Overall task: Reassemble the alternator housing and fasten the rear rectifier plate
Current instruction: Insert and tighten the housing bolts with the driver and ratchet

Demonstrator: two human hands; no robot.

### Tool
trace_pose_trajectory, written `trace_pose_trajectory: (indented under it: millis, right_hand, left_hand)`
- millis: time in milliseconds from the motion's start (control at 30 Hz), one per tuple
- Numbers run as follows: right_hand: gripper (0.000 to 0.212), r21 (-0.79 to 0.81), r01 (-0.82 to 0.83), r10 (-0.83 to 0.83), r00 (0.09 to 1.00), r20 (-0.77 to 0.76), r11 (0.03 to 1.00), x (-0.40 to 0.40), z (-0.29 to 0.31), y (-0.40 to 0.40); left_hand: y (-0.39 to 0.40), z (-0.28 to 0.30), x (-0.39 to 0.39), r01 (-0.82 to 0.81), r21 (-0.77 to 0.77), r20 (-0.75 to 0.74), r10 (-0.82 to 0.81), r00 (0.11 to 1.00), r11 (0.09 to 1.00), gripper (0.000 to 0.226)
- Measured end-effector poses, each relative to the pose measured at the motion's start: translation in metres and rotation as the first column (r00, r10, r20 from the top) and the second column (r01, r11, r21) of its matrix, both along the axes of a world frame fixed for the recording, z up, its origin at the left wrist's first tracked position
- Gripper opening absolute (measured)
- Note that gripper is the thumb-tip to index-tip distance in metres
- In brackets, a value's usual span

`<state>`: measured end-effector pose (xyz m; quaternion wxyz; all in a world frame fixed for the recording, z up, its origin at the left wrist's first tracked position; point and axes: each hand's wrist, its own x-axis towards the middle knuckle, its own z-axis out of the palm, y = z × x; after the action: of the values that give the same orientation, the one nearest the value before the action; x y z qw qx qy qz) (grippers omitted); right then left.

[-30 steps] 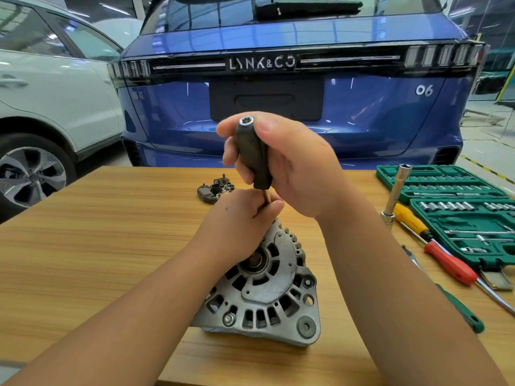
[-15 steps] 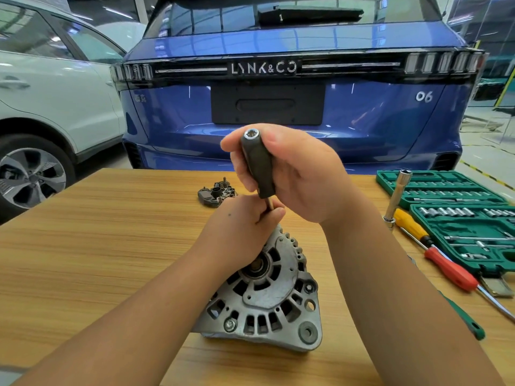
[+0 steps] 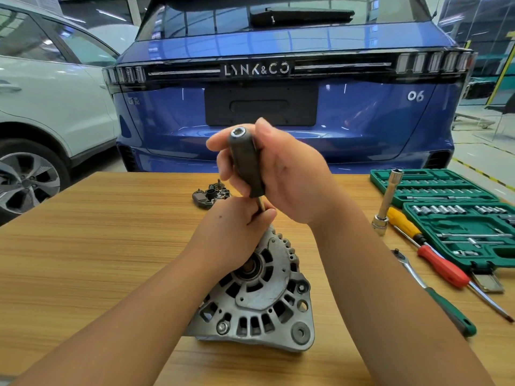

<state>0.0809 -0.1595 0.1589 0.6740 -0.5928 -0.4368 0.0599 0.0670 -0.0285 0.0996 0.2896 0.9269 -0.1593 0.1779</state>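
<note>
Item: alternator (image 3: 259, 299). I see it on the wooden tabletop (image 3: 97, 246), near the front edge, centre of view, tilted with its vented face and shaft end toward me. Cast metal; I judge it heavy, rigid and prone to rock on its rounded body, so it wants steadying at the rim or mounting ears, clear of the vents.

Item: screwdriver (image 3: 246, 162), dark handle, upright over the alternator's far edge. My right hand (image 3: 284, 174) grips the handle, fingers curled round it. My left hand (image 3: 237, 227) pinches the thin shaft just below the handle, guiding the tip; the tip itself is hidden behind that hand.

Item: small black part (image 3: 210, 194), lying apart on the tabletop beyond the hands; probably the rectifier piece, not yet fitted.

Item: green socket case (image 3: 457, 215), open, at right; beside it a loose long socket (image 3: 388, 201), a red-and-yellow screwdriver (image 3: 434, 260) and a green-handled ratchet (image 3: 437, 296).
</note>
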Motion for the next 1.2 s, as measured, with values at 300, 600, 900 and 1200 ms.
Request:
trace_pose_trajectory:
  millis: [300, 600, 900, 1200]
  right_hand:
    - [0.009, 0.120, 0.147, -0.166, 0.972, 0.166, 0.982, 0.006, -0.005, 0.003]
    - [0.038, 0.076, -0.038, 0.042, 0.998, -0.051, 0.996, 0.007, -0.003, 0.001]
    - [0.018, 0.054, 0.108, -0.116, 0.981, 0.157, 0.993, 0.006, -0.004, 0.000]
    - [0.020, -0.037, 0.093, -0.086, 0.985, 0.152, 0.995, 0.004, 0.001, -0.006]
  left_hand:
    - [-0.002, 0.005, -0.004, 0.021, 0.001, -0.049, -0.021, 0.999, 1.000, 0.041]
    - [-0.003, 0.004, -0.004, 0.000, -0.021, -0.052, -0.001, 0.999, 1.000, 0.045]
    - [-0.002, 0.005, -0.004, 0.009, -0.017, -0.067, -0.010, 0.998, 1.000, 0.049]
    - [-0.001, 0.005, -0.002, 0.040, -0.021, -0.111, -0.042, 0.993, 0.999, 0.020]
